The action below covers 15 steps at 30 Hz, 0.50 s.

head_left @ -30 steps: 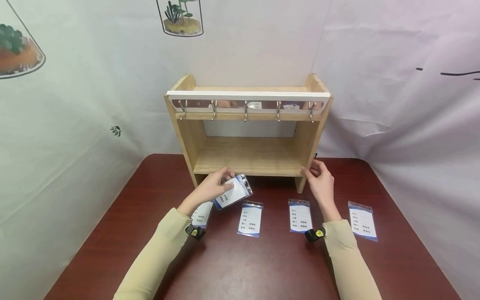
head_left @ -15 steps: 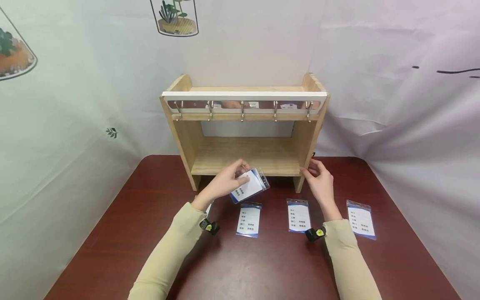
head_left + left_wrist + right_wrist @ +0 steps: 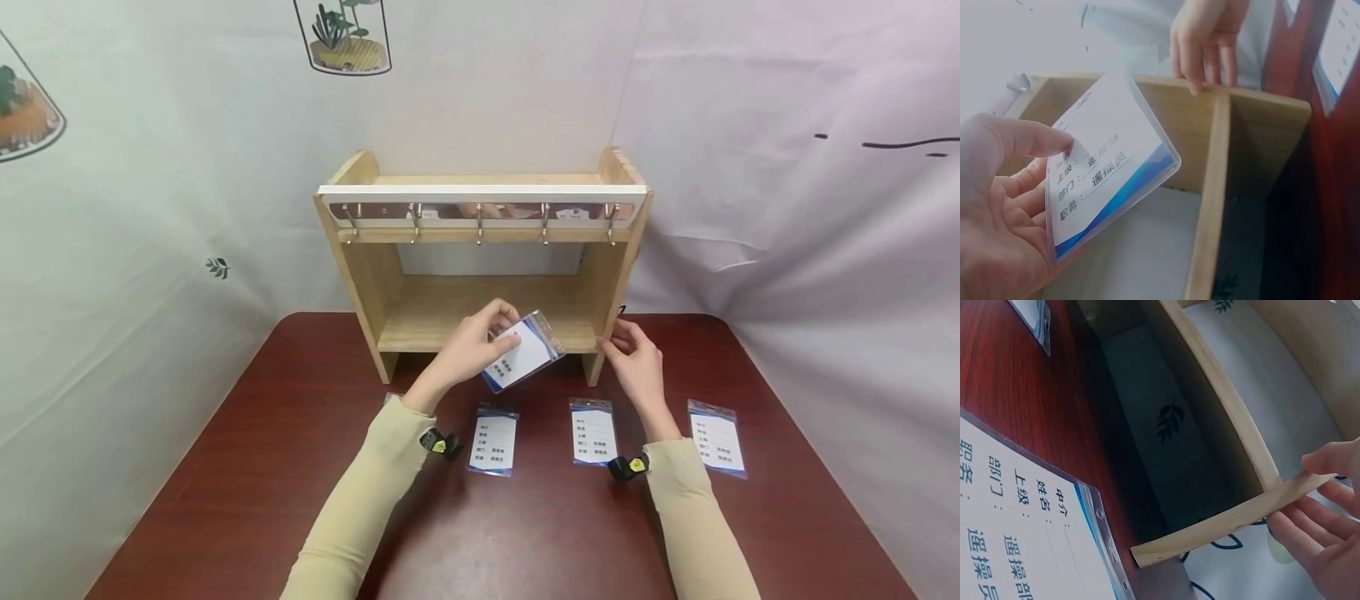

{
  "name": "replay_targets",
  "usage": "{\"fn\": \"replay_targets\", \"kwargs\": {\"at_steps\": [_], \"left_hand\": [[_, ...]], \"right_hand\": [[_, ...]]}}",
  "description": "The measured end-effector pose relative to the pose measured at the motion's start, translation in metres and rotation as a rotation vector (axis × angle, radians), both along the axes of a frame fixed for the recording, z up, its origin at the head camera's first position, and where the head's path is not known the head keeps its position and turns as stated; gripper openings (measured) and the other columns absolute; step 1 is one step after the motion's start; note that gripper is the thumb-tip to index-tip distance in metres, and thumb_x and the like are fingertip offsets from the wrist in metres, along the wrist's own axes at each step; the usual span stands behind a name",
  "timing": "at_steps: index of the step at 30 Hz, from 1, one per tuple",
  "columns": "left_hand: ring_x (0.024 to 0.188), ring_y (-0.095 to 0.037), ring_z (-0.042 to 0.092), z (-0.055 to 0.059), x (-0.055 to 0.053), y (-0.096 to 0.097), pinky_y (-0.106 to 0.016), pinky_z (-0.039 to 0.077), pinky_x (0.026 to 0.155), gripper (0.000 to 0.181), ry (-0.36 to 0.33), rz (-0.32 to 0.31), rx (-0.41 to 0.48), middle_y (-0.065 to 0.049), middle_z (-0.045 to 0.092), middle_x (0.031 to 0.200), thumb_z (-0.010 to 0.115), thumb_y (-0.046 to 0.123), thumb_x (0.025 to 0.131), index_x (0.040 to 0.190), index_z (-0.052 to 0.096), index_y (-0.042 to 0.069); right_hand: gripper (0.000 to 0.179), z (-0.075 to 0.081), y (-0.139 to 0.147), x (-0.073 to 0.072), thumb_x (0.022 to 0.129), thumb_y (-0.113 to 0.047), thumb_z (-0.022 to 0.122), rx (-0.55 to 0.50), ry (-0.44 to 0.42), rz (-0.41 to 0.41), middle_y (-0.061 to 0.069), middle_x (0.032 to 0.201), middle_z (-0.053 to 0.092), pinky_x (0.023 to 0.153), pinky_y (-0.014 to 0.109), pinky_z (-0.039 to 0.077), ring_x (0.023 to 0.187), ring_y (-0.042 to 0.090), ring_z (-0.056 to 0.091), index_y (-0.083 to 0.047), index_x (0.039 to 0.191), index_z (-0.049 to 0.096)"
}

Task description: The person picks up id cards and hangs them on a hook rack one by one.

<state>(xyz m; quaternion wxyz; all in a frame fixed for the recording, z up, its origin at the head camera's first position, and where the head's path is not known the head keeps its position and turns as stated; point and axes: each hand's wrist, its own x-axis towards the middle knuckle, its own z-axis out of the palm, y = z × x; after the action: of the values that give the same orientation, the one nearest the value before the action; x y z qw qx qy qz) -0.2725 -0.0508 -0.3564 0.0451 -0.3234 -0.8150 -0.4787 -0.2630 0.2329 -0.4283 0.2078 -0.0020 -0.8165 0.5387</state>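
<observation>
My left hand (image 3: 480,337) pinches a badge in a clear plastic holder (image 3: 525,354) between thumb and fingers, tilted, in front of the wooden shelf's lower opening. In the left wrist view the badge (image 3: 1110,169) shows black printed lines and a blue corner, with the thumb on its face. My right hand (image 3: 635,358) grips the front edge of the right side panel of the wooden shelf (image 3: 618,283). The right wrist view has the thumb on one side of that panel (image 3: 1235,519) and the fingers on the other.
Badges lie on the dark red table (image 3: 525,533): one badge (image 3: 493,442) at centre, another (image 3: 593,432) by the right wrist, one (image 3: 716,437) far right. A fourth is mostly hidden behind the left wrist. A rail with metal hooks (image 3: 480,225) spans the shelf's upper front.
My left hand has carried the badge to the right and up, toward the shelf's opening. The right hand stays on the side panel. The head view has shifted slightly.
</observation>
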Motion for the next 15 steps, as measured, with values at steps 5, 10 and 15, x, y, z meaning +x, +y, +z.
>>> {"fn": "replay_targets", "kwargs": {"at_steps": [5, 10, 15], "left_hand": [[0.079, -0.018, 0.061, 0.008, -0.001, 0.014, -0.029, 0.049, 0.071, 0.02, 0.027, -0.002, 0.053, -0.006, 0.07, 0.096, 0.066, 0.01, 0.097, 0.114, 0.057, 0.005], [0.077, -0.017, 0.062, 0.02, -0.001, 0.028, -0.029, 0.048, 0.071, 0.019, 0.057, 0.007, 0.105, -0.007, 0.071, 0.096, 0.067, 0.011, 0.096, 0.112, 0.058, 0.005], [0.078, -0.016, 0.062, 0.029, -0.001, 0.041, -0.027, 0.048, 0.071, 0.019, 0.086, -0.01, 0.154, -0.009, 0.072, 0.096, 0.068, 0.01, 0.095, 0.111, 0.059, 0.004]], "right_hand": [[0.044, -0.001, 0.0, 0.0, 0.093, -0.02, 0.074, -0.011, 0.007, -0.01, 0.019, 0.126, 0.067, 0.075, 0.008, 0.047, 0.113, 0.03, 0.066, -0.004, 0.133, 0.062], [0.045, -0.001, -0.001, 0.0, 0.094, -0.021, 0.074, -0.015, -0.006, -0.006, 0.019, 0.127, 0.067, 0.075, 0.008, 0.047, 0.114, 0.029, 0.066, -0.004, 0.133, 0.061], [0.045, 0.0, -0.002, 0.0, 0.094, -0.021, 0.073, -0.015, -0.008, -0.012, 0.019, 0.126, 0.067, 0.075, 0.009, 0.049, 0.114, 0.03, 0.066, -0.004, 0.133, 0.061]]}}
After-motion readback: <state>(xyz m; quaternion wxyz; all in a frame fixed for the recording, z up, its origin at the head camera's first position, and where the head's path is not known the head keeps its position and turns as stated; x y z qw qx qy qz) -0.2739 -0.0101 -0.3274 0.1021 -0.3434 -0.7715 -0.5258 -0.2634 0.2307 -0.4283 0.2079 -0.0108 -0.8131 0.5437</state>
